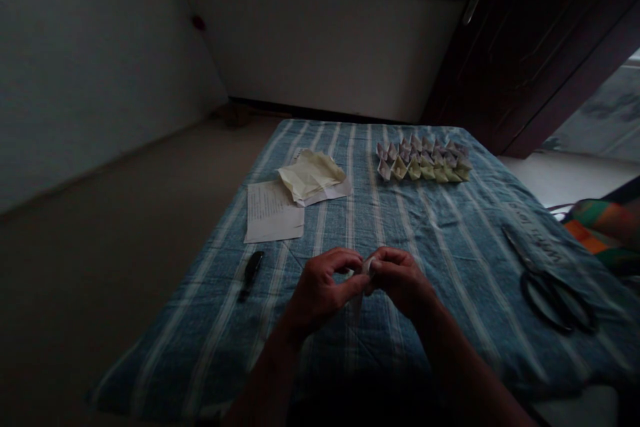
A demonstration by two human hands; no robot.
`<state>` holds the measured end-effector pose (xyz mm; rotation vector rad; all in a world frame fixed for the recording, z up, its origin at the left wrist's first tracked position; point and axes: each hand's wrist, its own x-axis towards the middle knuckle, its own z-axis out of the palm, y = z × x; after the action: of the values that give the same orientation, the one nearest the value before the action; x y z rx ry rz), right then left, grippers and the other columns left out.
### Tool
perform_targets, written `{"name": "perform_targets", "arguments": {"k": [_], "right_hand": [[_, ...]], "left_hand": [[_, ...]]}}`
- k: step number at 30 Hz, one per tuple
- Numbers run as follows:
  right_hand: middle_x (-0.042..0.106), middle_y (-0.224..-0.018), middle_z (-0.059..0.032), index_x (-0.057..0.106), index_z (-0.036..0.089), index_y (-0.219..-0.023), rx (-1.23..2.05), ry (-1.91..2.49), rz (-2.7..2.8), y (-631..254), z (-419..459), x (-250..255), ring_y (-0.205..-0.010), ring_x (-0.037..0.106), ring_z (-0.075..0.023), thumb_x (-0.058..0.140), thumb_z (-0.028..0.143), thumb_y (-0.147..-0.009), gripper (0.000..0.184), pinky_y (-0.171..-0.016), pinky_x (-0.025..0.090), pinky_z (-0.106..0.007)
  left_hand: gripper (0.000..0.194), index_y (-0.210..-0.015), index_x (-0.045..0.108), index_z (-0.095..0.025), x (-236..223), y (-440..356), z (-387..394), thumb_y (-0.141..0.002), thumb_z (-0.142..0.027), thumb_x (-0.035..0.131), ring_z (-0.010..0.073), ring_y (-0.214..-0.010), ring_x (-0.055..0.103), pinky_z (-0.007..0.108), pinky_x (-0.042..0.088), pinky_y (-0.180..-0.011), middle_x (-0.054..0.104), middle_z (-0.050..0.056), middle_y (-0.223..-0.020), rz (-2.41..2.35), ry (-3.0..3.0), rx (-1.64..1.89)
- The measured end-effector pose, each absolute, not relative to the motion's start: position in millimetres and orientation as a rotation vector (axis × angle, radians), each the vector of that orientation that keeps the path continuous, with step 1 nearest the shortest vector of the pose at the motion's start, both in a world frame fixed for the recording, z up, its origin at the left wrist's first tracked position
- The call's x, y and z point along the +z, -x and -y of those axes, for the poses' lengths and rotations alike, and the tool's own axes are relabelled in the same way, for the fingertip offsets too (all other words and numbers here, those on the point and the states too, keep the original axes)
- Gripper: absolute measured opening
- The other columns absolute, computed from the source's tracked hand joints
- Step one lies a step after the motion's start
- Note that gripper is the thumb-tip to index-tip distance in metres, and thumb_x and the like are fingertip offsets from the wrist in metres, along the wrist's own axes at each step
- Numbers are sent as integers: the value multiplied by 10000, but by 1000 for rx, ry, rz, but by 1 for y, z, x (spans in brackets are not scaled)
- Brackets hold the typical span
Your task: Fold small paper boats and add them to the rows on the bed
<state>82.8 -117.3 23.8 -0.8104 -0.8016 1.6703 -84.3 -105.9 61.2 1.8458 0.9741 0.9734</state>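
Above the near half of the table, my left hand point(327, 287) and my right hand point(400, 275) meet at the fingertips. Between them they pinch a small folded piece of pale paper point(367, 267); the fingers cover much of it, so its full shape is hidden. My left thumb and fingers close on its left side, my right thumb and fingers on its right. To the left of my hands a black utility knife point(251, 273) lies on the cloth. Black-handled scissors point(547, 290) lie on the right.
A blue striped cloth point(330, 233) covers the table. Yellowish and white paper sheets point(313, 177) lie at the back left, beside a written sheet point(275, 210). Rows of folded paper shapes point(423, 161) stand at the back right. A dark door point(510, 33) is behind.
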Motion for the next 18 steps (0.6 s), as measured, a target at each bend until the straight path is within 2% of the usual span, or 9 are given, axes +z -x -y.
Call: {"name": "perform_targets", "arguments": {"k": [18], "right_hand": [[683,-580,-24,712,149,-659,1660,773,762,-85,115,15,-469,614,-122,823,330,-644,213,-466,499,-221]], "left_hand": [[68,-767,731,-180,59,81,105,-784,-218,678,177,-881,674,274,531,-774,719,55,-914,-913,-1777,1004]]}}
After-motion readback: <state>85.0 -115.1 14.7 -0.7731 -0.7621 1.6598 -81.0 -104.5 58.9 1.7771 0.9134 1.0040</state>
